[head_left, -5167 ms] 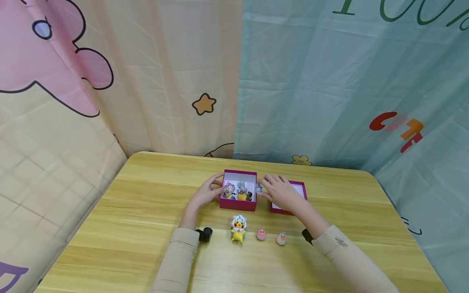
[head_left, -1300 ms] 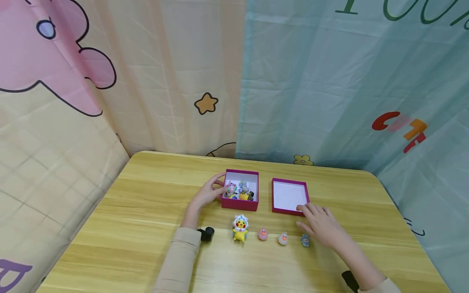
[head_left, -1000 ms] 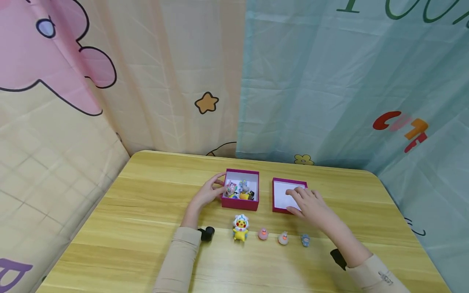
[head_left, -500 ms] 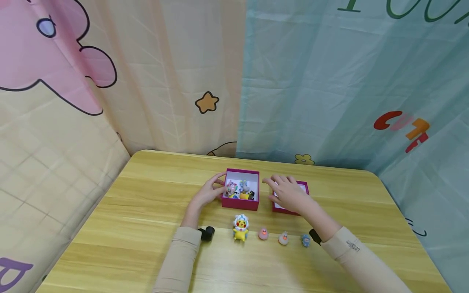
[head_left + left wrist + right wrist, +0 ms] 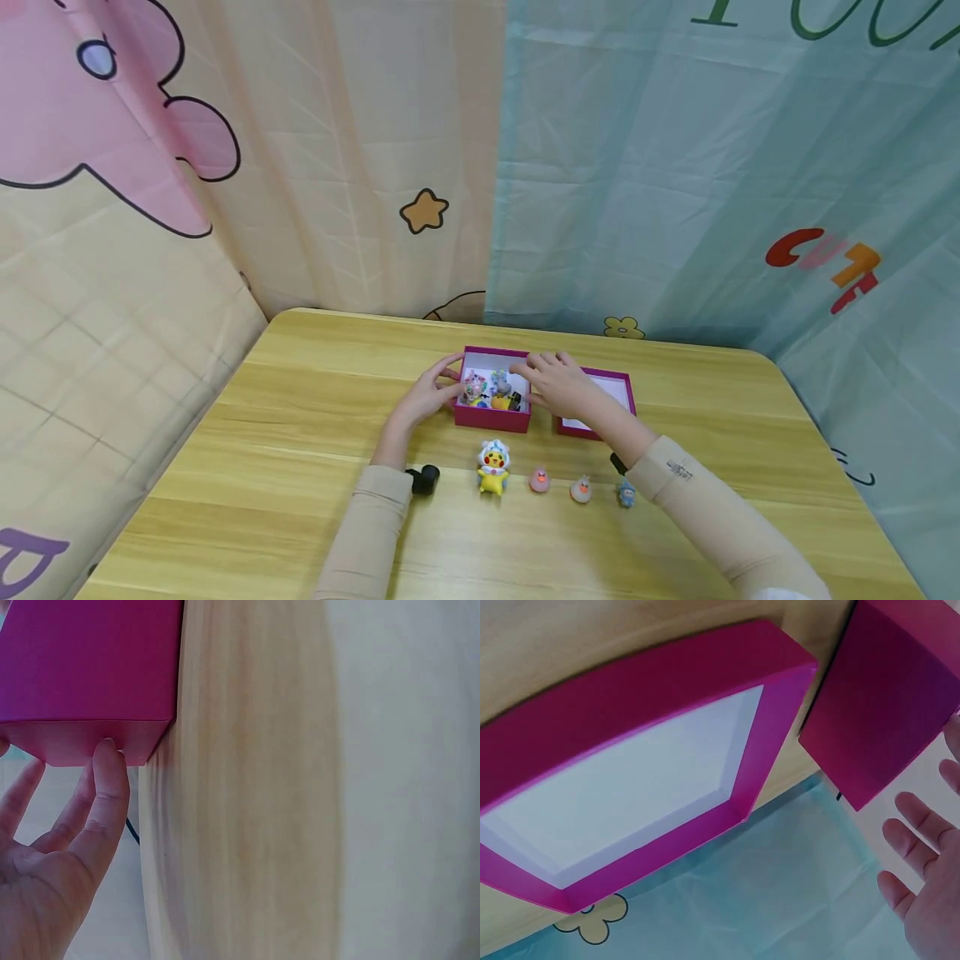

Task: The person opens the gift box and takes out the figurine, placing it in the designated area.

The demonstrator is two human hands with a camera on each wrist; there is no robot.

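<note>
A: Your right hand (image 5: pixel 561 387) is at the right rim of the magenta box (image 5: pixel 491 420), fingers spread, nothing visible in them.

B: And your left hand (image 5: pixel 424 395) rests its fingers on that box's left side, seemingly to steady it.

A: Looks like you're reaching in; the pink figure (image 5: pixel 475 385) and grey-blue figure (image 5: pixel 501 384) are inside.

B: Then you'd need to dip past the rim and pinch one without jostling its neighbour.

A: Beyond, the lid (image 5: pixel 617 388) lies right of the box; nearer you, the yellow figure (image 5: pixel 493 469), pink duck (image 5: pixel 539 481), pale duck (image 5: pixel 581 490) and blue figure (image 5: pixel 626 495) form a row.
</note>
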